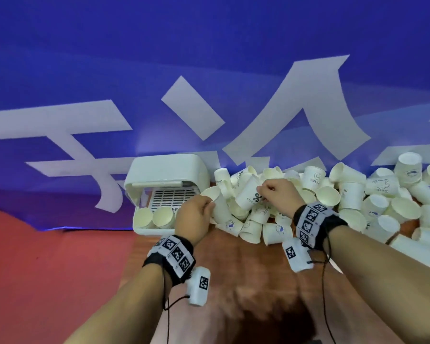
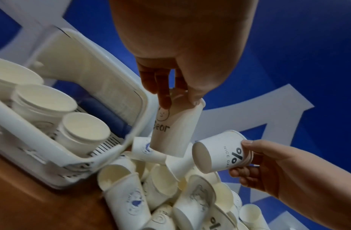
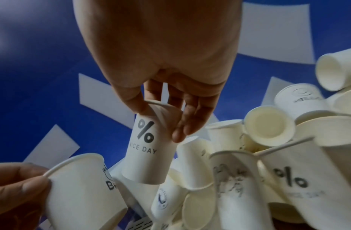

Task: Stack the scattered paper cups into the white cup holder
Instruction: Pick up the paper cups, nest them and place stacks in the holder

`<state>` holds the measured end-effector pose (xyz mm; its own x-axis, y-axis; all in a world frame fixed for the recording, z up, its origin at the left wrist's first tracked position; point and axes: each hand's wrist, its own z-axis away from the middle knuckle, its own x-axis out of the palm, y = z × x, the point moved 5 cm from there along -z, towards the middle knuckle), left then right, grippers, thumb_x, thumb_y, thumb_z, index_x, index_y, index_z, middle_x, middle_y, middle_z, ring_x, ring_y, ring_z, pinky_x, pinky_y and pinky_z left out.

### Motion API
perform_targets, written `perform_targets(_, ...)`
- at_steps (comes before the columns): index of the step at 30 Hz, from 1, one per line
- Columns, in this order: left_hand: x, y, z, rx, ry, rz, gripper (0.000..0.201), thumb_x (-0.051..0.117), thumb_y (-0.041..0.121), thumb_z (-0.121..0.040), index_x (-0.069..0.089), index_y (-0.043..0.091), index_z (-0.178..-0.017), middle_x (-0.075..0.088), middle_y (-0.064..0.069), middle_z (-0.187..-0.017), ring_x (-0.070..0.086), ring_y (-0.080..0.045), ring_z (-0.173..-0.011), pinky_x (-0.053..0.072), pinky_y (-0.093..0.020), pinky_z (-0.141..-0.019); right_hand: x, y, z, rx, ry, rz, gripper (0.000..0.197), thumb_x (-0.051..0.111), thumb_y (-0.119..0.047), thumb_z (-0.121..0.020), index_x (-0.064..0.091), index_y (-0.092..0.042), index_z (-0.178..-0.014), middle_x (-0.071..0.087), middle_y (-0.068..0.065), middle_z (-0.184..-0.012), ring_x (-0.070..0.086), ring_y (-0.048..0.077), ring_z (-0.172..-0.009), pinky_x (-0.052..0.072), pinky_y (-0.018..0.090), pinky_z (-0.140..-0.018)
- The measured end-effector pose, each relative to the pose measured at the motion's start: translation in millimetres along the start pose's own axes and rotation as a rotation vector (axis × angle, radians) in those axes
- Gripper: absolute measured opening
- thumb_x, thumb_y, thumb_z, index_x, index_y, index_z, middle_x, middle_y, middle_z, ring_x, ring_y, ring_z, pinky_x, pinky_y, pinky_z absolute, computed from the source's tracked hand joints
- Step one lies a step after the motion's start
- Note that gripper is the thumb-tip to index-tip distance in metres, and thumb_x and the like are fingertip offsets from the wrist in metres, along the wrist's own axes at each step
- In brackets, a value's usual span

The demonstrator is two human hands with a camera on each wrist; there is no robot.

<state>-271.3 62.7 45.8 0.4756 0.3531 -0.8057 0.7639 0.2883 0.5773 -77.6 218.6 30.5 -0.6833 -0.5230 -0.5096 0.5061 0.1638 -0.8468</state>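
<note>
The white cup holder (image 1: 144, 230) stands open at the table's back left, with up to three cups or stacks (image 1: 163, 216) upright inside it (image 2: 86, 127). My left hand (image 1: 207, 206) pinches the rim of a "Bear" paper cup (image 2: 172, 129) just right of the holder's wall (image 2: 143, 112). My right hand (image 1: 261, 192) grips a "% NICE DAY" cup (image 1: 248, 196) by its rim (image 3: 149, 147), lifted above the pile beside the Bear cup (image 3: 80, 191). Both cups are off the table and apart.
A big heap of loose paper cups (image 1: 358, 202) spreads from the holder to the right edge. Bare brown table (image 1: 233, 274) lies in front. A blue banner with white characters (image 1: 209, 70) hangs behind, and red cloth (image 1: 47, 269) lies to the left.
</note>
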Motion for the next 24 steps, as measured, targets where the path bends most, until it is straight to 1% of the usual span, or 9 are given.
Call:
perform_targets(4,-31.7,-48.0,15.7,-0.082,0.019,0.009,0.016,0.059,0.019,-0.092,0.071,0.016,-0.102,0.068,-0.003,-0.096,0.061,-0.021,-0.089,0.044,-0.031,-0.075,44.8,-31.4,-2.1,-0.042,-0.059,0.051,0.026,0.061,-0.032,-0.090,0.068,-0.014,-0.072,0.068,0.007,-0.073,0.064,0.026,-0.075,0.051,0.039,-0.073)
perform_targets(6,-46.9,-70.7,23.0,-0.110,0.035,0.018,0.016,0.059,0.018,-0.091,0.071,0.017,-0.102,0.069,-0.001,-0.096,0.061,-0.020,-0.089,0.047,-0.033,-0.078,69.3,-45.2,-4.3,-0.059,-0.093,0.063,0.025,0.062,-0.032,-0.089,0.068,-0.016,-0.071,0.069,0.003,-0.072,0.065,0.024,-0.073,0.052,0.039,-0.074)
perform_targets(8,-61.0,-93.6,30.0,-0.151,0.055,0.034,0.013,0.059,0.016,-0.089,0.071,0.019,-0.095,0.067,0.003,-0.091,0.060,-0.017,-0.085,0.047,-0.031,-0.075,94.9,-59.7,-5.9,-0.075,-0.139,0.091,0.025,0.063,-0.033,-0.089,0.069,-0.018,-0.070,0.069,0.000,-0.070,0.064,0.020,-0.071,0.052,0.037,-0.072)
perform_targets(11,-78.7,-129.9,39.2,-0.218,0.093,0.045,0.012,0.057,0.018,-0.089,0.069,0.022,-0.088,0.065,0.007,-0.087,0.059,-0.013,-0.081,0.044,-0.028,-0.070,132.9,-83.1,-6.5,-0.114,-0.207,0.138,0.026,0.062,-0.033,-0.090,0.071,-0.016,-0.072,0.067,0.002,-0.073,0.061,0.017,-0.071,0.048,0.031,-0.068)
perform_targets(13,-89.4,-154.0,44.8,-0.246,0.115,0.036,0.012,0.057,0.019,-0.090,0.068,0.021,-0.090,0.064,0.006,-0.088,0.058,-0.014,-0.081,0.042,-0.027,-0.070,158.4,-97.0,-7.3,-0.153,-0.244,0.171,0.026,0.062,-0.033,-0.091,0.071,-0.014,-0.075,0.067,0.002,-0.076,0.060,0.016,-0.073,0.046,0.030,-0.069)
perform_targets(16,-105.7,-184.9,49.5,-0.282,0.149,0.042,0.014,0.056,0.017,-0.091,0.069,0.016,-0.095,0.062,0.002,-0.090,0.056,-0.015,-0.083,0.039,-0.026,-0.072,194.4,-114.1,-11.2,-0.225,-0.305,0.261,0.025,0.061,-0.037,-0.091,0.072,-0.019,-0.077,0.066,-0.005,-0.075,0.059,0.009,-0.073,0.045,0.028,-0.068)
perform_targets(19,-118.3,-209.6,48.2,-0.280,0.184,0.028,0.015,0.057,0.014,-0.092,0.070,0.013,-0.099,0.063,-0.001,-0.093,0.057,-0.017,-0.085,0.038,-0.024,-0.074,221.4,-127.4,-18.1,-0.295,-0.333,0.342,0.027,0.057,-0.038,-0.093,0.065,-0.024,-0.071,0.062,-0.006,-0.075,0.056,0.010,-0.074,0.043,0.030,-0.070)
perform_targets(21,-120.9,-224.0,44.1,-0.263,0.184,0.015,0.015,0.057,0.013,-0.092,0.071,0.012,-0.098,0.063,-0.002,-0.093,0.058,-0.019,-0.087,0.037,-0.024,-0.073,234.5,-132.3,-23.0,-0.324,-0.343,0.398,0.032,0.054,-0.037,-0.094,0.060,-0.022,-0.067,0.059,-0.004,-0.072,0.055,0.013,-0.073,0.045,0.034,-0.071)
perform_targets(24,-119.5,-240.2,34.9,-0.247,0.169,0.019,0.016,0.059,0.013,-0.091,0.072,0.010,-0.101,0.065,-0.005,-0.096,0.060,-0.023,-0.090,0.042,-0.027,-0.077,250.2,-133.9,-29.6,-0.339,-0.367,0.478,0.034,0.049,-0.036,-0.096,0.059,-0.018,-0.069,0.057,-0.003,-0.075,0.054,0.015,-0.074,0.047,0.040,-0.074)
